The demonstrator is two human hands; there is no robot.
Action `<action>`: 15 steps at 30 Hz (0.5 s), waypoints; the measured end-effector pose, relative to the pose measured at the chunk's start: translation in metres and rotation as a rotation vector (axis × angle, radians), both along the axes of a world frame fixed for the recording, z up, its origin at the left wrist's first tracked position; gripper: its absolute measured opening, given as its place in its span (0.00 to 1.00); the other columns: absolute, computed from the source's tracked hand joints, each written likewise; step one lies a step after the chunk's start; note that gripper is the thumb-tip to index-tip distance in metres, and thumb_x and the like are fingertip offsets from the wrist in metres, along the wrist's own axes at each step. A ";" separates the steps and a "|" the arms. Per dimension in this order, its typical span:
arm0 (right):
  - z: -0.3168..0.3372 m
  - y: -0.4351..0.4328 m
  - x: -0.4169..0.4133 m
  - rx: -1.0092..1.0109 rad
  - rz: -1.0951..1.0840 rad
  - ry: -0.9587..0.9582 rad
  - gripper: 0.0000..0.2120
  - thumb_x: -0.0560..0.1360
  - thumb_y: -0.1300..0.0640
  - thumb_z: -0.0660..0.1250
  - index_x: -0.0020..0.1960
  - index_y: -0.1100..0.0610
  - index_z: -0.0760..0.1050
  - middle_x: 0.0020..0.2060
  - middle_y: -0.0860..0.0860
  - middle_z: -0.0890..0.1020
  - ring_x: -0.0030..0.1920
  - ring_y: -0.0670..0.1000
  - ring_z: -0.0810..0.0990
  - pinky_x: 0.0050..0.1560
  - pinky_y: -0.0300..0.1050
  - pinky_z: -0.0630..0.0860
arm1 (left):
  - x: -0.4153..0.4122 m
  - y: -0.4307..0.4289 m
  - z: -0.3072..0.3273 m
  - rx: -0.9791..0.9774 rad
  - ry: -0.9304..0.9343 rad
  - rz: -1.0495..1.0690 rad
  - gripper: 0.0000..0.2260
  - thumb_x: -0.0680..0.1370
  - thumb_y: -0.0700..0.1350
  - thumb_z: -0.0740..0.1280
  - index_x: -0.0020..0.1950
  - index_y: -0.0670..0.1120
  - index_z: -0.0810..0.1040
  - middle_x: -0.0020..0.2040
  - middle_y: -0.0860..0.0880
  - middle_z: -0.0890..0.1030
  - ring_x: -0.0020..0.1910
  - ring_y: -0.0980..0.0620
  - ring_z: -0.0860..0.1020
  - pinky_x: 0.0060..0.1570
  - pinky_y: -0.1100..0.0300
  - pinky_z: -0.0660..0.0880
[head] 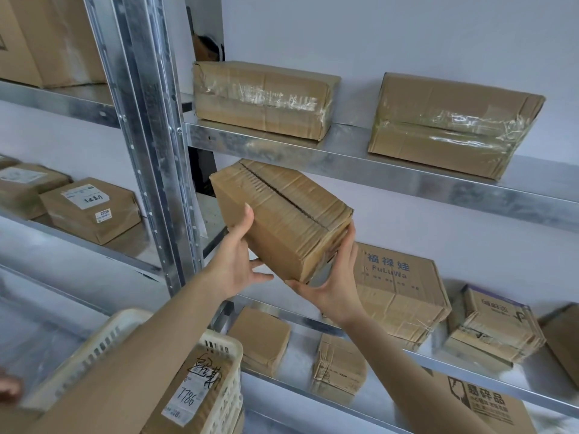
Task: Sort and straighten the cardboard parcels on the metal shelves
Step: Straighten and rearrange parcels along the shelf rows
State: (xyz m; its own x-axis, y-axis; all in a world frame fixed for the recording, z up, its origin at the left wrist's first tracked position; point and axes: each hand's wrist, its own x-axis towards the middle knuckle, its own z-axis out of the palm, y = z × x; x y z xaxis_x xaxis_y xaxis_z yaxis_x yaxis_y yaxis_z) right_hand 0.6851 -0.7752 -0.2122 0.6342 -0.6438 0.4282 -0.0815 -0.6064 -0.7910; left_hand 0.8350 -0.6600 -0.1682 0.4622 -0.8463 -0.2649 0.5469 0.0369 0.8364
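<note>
A plain box (282, 217) is being held in mid-air at the centre of the frame, tilted, with its taped seam facing up, in front of the gap between two shelves. It is being gripped from both ends: the left hand (235, 261) is pressed against its near left face with the thumb up the side, and the right hand (332, 289) is cupped under its lower right corner, fingers up the end. Each grip is closed on the box.

To be done well, the box is probably best levelled first, then slid in with its long side parallel to the shelf edge, so that it is kept clear of the printed box (398, 286) just to the right.

On the upper shelf (360, 158), two taped boxes are lying well apart, the right one (454, 123) skewed. At the lower left of the frame, a pale slotted basket (225, 371) is being carried; inside it, a labelled parcel (191, 393) marked 7786 is lying.
</note>
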 end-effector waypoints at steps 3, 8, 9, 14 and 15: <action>-0.006 -0.003 -0.005 0.080 0.107 0.031 0.67 0.59 0.39 0.80 0.77 0.46 0.33 0.75 0.47 0.53 0.76 0.46 0.52 0.75 0.52 0.56 | -0.002 0.003 -0.002 -0.029 -0.003 0.065 0.37 0.65 0.67 0.68 0.71 0.57 0.65 0.68 0.50 0.72 0.64 0.38 0.72 0.61 0.34 0.69; -0.009 -0.016 -0.006 1.162 0.163 -0.278 0.54 0.57 0.20 0.64 0.78 0.40 0.52 0.78 0.48 0.57 0.77 0.56 0.59 0.73 0.66 0.57 | 0.001 0.015 -0.007 -0.037 0.050 0.072 0.32 0.64 0.63 0.70 0.65 0.52 0.73 0.67 0.43 0.74 0.64 0.38 0.74 0.61 0.38 0.71; -0.010 -0.020 -0.006 1.319 0.220 -0.248 0.58 0.54 0.21 0.67 0.77 0.44 0.57 0.77 0.52 0.62 0.74 0.60 0.63 0.70 0.69 0.62 | 0.000 0.017 -0.008 -0.043 0.057 0.057 0.29 0.66 0.63 0.69 0.63 0.50 0.75 0.66 0.42 0.76 0.63 0.40 0.75 0.60 0.40 0.72; -0.005 -0.011 -0.017 1.424 0.579 -0.002 0.43 0.66 0.33 0.70 0.72 0.58 0.68 0.69 0.61 0.73 0.67 0.64 0.74 0.64 0.67 0.71 | 0.003 0.025 -0.011 -0.087 0.079 -0.005 0.29 0.64 0.65 0.70 0.58 0.47 0.81 0.51 0.44 0.84 0.50 0.45 0.82 0.47 0.49 0.79; -0.005 -0.010 -0.019 1.383 0.626 0.014 0.40 0.68 0.36 0.71 0.72 0.57 0.68 0.69 0.61 0.73 0.67 0.64 0.74 0.64 0.67 0.71 | 0.005 0.028 -0.012 -0.096 0.079 -0.041 0.31 0.59 0.65 0.74 0.55 0.48 0.84 0.51 0.44 0.84 0.49 0.45 0.83 0.48 0.49 0.79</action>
State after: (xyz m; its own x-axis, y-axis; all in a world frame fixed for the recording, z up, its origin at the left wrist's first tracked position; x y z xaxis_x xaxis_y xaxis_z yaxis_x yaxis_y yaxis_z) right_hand 0.6663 -0.7852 -0.2169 0.9482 -0.1561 -0.2768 -0.1124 0.6501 -0.7515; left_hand 0.8397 -0.6325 -0.1805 0.4081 -0.8872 -0.2154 0.6132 0.0915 0.7846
